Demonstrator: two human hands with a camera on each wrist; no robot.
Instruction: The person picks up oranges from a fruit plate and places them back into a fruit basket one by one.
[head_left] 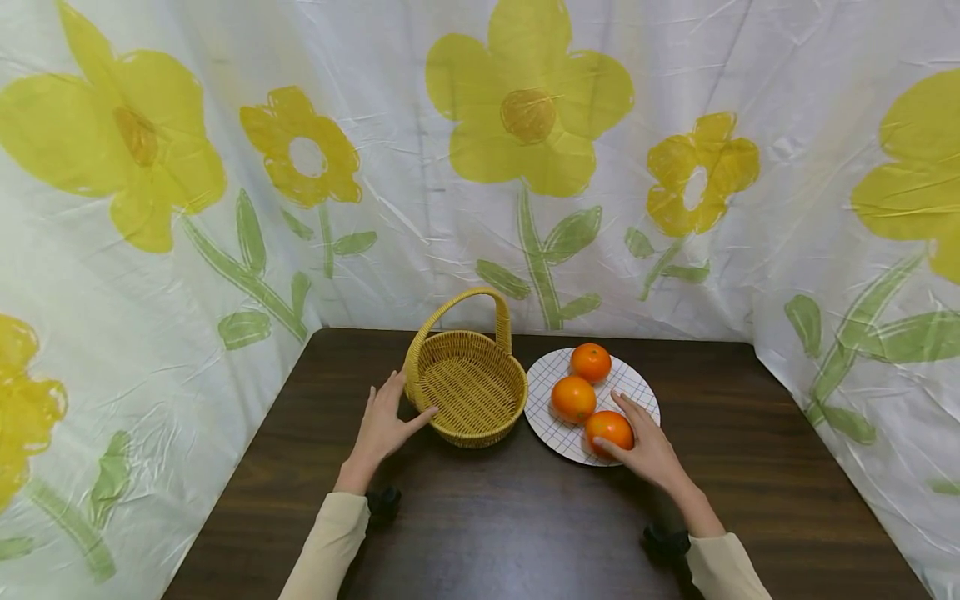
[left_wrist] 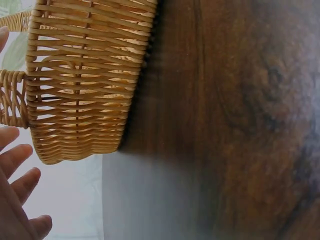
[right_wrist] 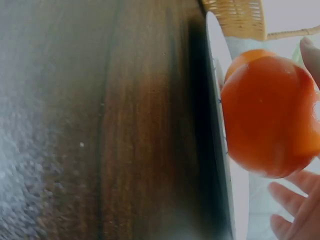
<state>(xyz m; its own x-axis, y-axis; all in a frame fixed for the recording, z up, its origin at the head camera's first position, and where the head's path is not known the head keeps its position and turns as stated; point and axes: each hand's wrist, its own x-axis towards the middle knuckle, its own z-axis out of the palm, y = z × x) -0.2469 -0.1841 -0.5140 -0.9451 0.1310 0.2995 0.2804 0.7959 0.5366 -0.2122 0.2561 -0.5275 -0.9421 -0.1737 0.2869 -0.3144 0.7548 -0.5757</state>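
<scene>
A yellow wicker basket [head_left: 471, 387] with a tall arched handle stands on the dark table, left of a white checked plate [head_left: 551, 425]. My left hand [head_left: 381, 429] is at the basket's left side, fingers spread. Its thumb tip overlaps the front rim in the head view, and the left wrist view shows the fingertips [left_wrist: 31, 176] beside the woven wall [left_wrist: 85, 90]. On the plate lie three oranges, at the back [head_left: 591, 362], in the middle [head_left: 573, 398] and in front [head_left: 606, 429]. My right hand [head_left: 647, 446] reaches around the front orange, thumb on the near side, fingers stretched along the far right.
The brown wooden table [head_left: 480, 517] carries the basket and plate near its back edge. A white curtain [head_left: 405, 208] printed with yellow flowers hangs behind and at both sides. Dark bands with cameras [head_left: 384, 503] sit on both wrists.
</scene>
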